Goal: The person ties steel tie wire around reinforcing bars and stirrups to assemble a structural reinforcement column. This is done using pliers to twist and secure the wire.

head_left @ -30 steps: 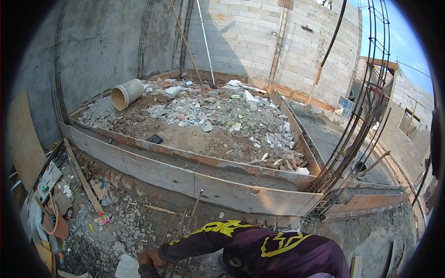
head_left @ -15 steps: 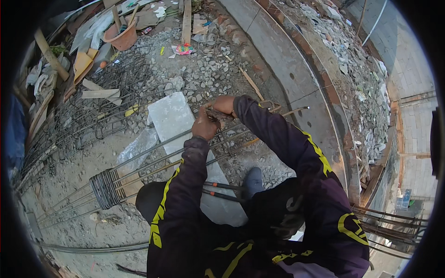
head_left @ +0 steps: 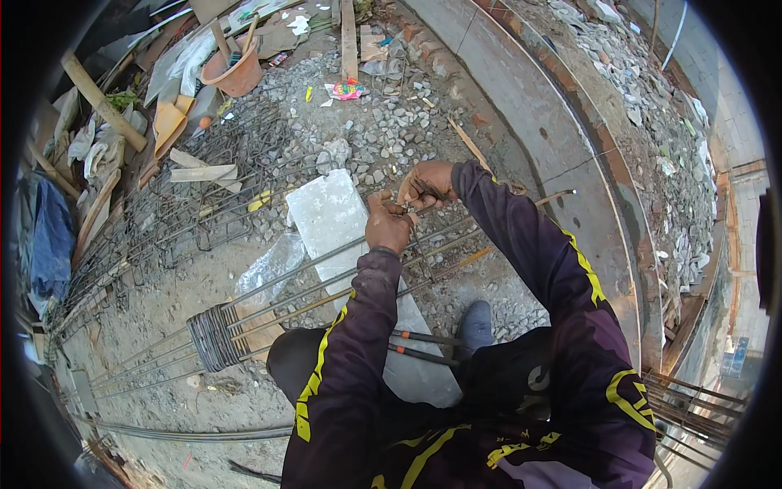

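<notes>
Both my hands are close together above several long steel bars that run from lower left to upper right. My left hand is closed, its thumb and fingers pinched at the uppermost bar. Just beyond it, my right hand is bent over with curled fingers. Something thin and dark shows at its fingers, too small to make out. Farther down the bars sits a tight bundle of dark steel stirrups. Beneath the bars lies a pale stone slab. Two dark tool handles with orange bands lie near my shoe.
A rebar mesh and loose gravel spread ahead. At the far left stands an orange-brown bucket among boards and sacks. A concrete beam edge curves along the right, with rubble beyond. Clear plastic lies beside the slab.
The view has shifted, so the whole scene sits farther right and slightly lower. My right hand has turned and drawn slightly away from the left; both stay at the bars.
</notes>
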### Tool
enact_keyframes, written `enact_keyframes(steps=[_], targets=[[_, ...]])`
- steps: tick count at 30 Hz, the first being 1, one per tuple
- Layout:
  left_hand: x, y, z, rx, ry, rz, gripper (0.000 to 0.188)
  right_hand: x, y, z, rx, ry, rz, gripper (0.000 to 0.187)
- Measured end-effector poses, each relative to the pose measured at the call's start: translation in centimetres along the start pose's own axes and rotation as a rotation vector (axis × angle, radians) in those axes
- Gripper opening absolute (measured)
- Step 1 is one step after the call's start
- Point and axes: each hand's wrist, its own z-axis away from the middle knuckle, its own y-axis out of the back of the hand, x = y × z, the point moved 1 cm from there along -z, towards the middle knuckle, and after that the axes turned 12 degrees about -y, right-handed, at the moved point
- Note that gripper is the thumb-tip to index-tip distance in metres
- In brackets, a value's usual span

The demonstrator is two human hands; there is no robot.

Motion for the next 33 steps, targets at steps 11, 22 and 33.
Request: enact_keyframes(steps=[11,22,33], targets=[[-1.4,-0.7,-0.8,0.009,-0.009,0.084,0.058,-0.6,0.5,1.7,0.067,0.068,0.515,0.051],[-0.7,-0.4,-0.7,-0.02,0.065,0.204,0.065,4.7,4.0,0.1,0.182,0.388,0.381,0.032],[0.2,-0.7,-0.7,0.007,0.08,0.135,0.059,5.4,5.0,-3.5,-0.082,0.175,-0.064,0.035]])
